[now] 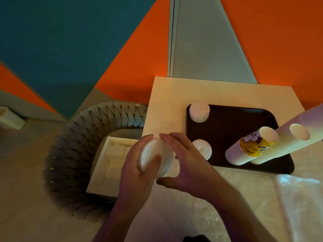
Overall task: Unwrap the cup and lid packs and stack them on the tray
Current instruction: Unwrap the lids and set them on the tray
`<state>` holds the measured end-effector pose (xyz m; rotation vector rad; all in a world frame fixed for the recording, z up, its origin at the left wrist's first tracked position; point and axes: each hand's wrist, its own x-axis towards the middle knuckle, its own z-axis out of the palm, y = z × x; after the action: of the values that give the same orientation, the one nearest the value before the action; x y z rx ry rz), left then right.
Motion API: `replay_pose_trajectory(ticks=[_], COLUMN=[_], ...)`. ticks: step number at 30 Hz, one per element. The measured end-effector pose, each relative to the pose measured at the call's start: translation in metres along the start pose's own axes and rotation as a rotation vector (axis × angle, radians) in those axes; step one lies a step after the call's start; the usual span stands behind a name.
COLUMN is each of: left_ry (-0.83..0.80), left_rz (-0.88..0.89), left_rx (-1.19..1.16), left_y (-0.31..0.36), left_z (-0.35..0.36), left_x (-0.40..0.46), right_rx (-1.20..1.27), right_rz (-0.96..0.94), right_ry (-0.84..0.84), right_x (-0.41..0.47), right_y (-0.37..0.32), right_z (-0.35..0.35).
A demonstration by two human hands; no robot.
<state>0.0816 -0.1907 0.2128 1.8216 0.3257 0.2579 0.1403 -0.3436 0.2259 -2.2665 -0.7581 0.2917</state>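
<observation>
gripped around a stack of white lids [154, 157] by the left hand [138, 165], fingers curled behind, thumb pressed across the top face; steadied by the right hand [185, 159], spread half open along the right flank of the stack, palm near it, closure on it not clear from this view; held above the near left edge of the table [167, 95], just left of the dark tray [227, 119]; judged light, thin and springy, slippery lid on lid, likely to fan out or spill if squeezed at one end; best clasped round the rim with both ends capped; long axis of the stack tilted, top face turned up and left toward the camera; already on the tray: one lid stack far left [199, 111], another near left [202, 148], two cup stacks [251, 147] standing at the right, mouths up; loose plastic wrap [297, 198] lying near right.
</observation>
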Motion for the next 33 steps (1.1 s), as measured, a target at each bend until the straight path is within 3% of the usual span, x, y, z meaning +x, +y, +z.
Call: replay_pose_trajectory(ticks=[13,17,22,26,33], left_ry=[-0.042,-0.082,-0.153,-0.227,-0.215], left_rz=[0.007,-0.004,-0.026,-0.030,-0.157], left_rx=[-0.007,-0.024,-0.120,-0.186,-0.312], left_y=[-0.007,-0.008,-0.008,-0.003,-0.002], left_z=[-0.001,-0.002,-0.009,-0.011,-0.014], left_x=[0.006,0.006,0.010,0.012,0.015], right_rx=[0.041,0.224,0.631,0.734,0.958], right_rz=[0.016,0.049,0.172,0.179,0.245], right_ry=[0.107,0.156,0.114,0.112,0.120], right_x=[0.002,0.006,0.009,0.011,0.008], right_y=[0.002,0.006,0.017,0.023,0.023], right_z=[0.009,0.006,-0.007,-0.002,0.002])
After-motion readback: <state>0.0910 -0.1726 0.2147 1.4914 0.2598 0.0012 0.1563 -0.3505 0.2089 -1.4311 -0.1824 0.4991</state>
